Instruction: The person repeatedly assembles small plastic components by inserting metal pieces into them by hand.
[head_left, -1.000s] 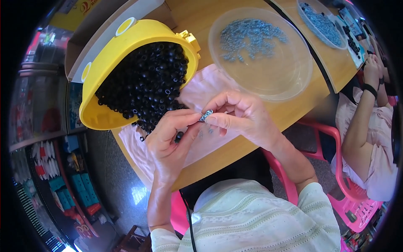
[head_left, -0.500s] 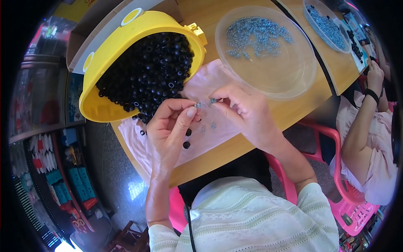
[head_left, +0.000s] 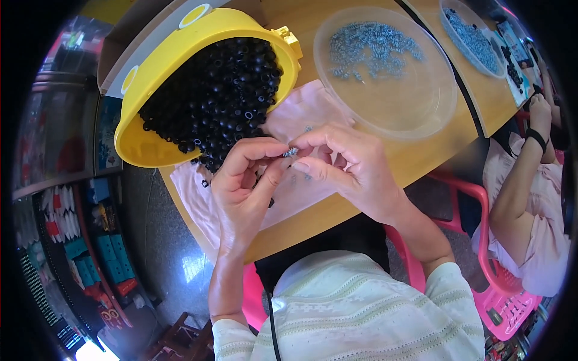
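Two bare hands meet at a small metal coil [head_left: 290, 153] beside the lower right of a yellow tub [head_left: 133, 114], over a pink cloth [head_left: 313, 99] spread on a wooden bench [head_left: 301, 229]. The left hand [head_left: 244, 174], on the side nearer the tub, grips the coil between thumb and forefinger. The right hand [head_left: 355, 161], on the side farther from the tub, has its forefinger at the coil's other end and its thumb slightly below; whether it too has hold of the piece cannot be told. The coil's long axis appears to run across from hand to hand, the end toward the tub a touch lower, though the piece is tiny and partly covered by fingertips. That line between the pinching fingers looks like the relation that matters most, with the left hand apparently in fuller contact. Black ring-like pieces [head_left: 211, 96] fill the tub and spill from its mouth onto the cloth, close to the left hand. Right of the tub and well apart from it, a round clear tray [head_left: 397, 117] carries loose pale-blue coils [head_left: 373, 48], while a co-worker's hand [head_left: 539, 112] shows farther right of the tub, beyond the tray
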A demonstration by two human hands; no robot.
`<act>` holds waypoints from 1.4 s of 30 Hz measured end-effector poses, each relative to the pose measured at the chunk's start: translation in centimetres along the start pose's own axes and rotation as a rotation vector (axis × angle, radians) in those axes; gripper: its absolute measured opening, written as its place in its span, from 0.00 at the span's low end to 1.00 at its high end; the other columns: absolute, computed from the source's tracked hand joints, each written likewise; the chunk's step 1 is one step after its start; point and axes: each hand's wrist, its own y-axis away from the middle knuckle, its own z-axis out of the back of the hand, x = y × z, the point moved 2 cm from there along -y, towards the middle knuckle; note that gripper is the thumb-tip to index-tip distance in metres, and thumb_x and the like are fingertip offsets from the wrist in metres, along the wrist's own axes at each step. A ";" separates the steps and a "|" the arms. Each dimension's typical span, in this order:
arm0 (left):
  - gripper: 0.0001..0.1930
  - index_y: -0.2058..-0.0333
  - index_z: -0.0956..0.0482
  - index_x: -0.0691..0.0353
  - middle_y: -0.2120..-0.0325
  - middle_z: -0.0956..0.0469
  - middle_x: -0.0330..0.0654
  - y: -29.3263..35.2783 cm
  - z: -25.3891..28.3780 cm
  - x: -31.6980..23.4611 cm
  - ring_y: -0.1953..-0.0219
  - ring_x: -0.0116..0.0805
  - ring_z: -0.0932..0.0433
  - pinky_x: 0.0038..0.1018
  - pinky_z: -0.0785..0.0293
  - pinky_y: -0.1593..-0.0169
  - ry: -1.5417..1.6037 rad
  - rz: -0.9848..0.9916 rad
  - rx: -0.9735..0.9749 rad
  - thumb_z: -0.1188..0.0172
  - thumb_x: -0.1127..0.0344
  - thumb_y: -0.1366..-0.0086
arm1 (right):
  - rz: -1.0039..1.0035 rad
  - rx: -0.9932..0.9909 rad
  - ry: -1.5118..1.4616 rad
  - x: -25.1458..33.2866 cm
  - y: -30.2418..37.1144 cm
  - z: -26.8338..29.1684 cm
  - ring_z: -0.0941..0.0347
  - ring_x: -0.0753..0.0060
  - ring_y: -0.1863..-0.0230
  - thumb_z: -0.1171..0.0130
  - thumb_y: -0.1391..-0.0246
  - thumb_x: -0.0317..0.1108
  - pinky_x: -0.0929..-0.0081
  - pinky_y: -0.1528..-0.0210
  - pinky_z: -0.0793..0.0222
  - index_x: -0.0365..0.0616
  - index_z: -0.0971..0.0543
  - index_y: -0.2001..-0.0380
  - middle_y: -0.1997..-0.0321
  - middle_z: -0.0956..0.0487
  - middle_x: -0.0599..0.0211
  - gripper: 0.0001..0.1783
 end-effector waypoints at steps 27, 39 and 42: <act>0.08 0.61 0.24 0.70 0.64 0.22 0.43 0.3 -1.8 -0.5 0.64 0.26 0.23 0.20 0.24 0.59 0.065 -0.026 -0.108 0.40 0.77 0.39 | -0.249 0.028 -0.689 -0.4 -0.2 0.2 0.32 0.88 0.77 0.40 0.43 0.31 0.89 0.76 0.36 0.38 0.20 0.65 0.73 0.22 0.73 0.07; 0.13 0.60 0.23 0.66 0.67 0.22 0.47 -0.1 -0.9 -1.1 0.68 0.37 0.22 0.24 0.26 0.65 -0.703 -0.600 0.023 0.37 0.81 0.46 | -0.336 0.134 -0.833 -0.7 -0.3 0.2 0.34 0.85 0.78 0.42 0.42 0.30 0.87 0.77 0.39 0.38 0.22 0.66 0.71 0.23 0.68 0.06; 0.11 0.61 0.25 0.66 0.70 0.24 0.46 0.0 -1.0 -1.1 0.69 0.36 0.24 0.24 0.27 0.66 -0.736 -0.581 0.047 0.38 0.80 0.43 | -0.311 0.114 -0.826 -0.8 -0.2 0.0 0.33 0.86 0.77 0.42 0.42 0.29 0.87 0.77 0.38 0.38 0.22 0.66 0.70 0.23 0.68 0.05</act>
